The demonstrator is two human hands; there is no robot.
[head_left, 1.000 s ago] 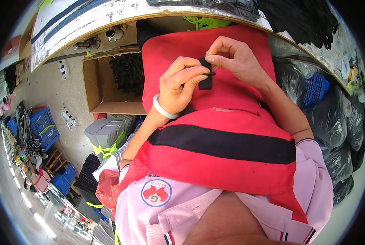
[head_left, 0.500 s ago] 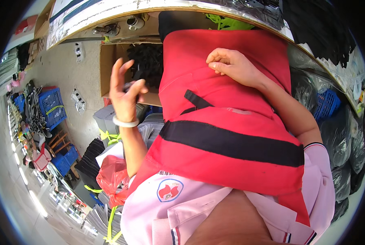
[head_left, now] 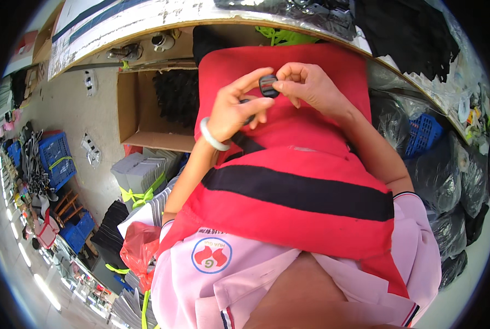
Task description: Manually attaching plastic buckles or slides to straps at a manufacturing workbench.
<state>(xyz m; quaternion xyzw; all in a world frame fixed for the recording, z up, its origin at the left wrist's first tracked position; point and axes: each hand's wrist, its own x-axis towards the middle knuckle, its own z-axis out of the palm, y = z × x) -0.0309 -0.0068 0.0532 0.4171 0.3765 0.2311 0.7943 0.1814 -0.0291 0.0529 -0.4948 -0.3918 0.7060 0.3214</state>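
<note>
Above the red apron (head_left: 289, 225) that covers my lap, my two hands meet. A small black rounded piece (head_left: 268, 86) with a shiny, brownish middle sits between them; its exact kind is unclear. My right hand (head_left: 310, 88) pinches its right edge between thumb and bent fingers. The index fingertip of my left hand (head_left: 234, 107) touches its upper left. Curled in my left palm is another dark object (head_left: 247, 112), mostly covered by the thumb and fingers. A white bracelet (head_left: 214, 136) circles my left wrist.
A worktable (head_left: 201, 22) with black material curves across the far side. Left of my lap stand an open cardboard box (head_left: 140, 109) of black pieces and grey bundled stacks (head_left: 140, 172). A red plastic bag (head_left: 140, 249) hangs near my left elbow. Black plastic bags (head_left: 439, 175) and a blue basket (head_left: 423, 134) are at right.
My left hand has swung right, from beside the box to my right hand. The small black piece now shows between both hands. My right fingers, earlier curled without a visible object, now pinch it.
</note>
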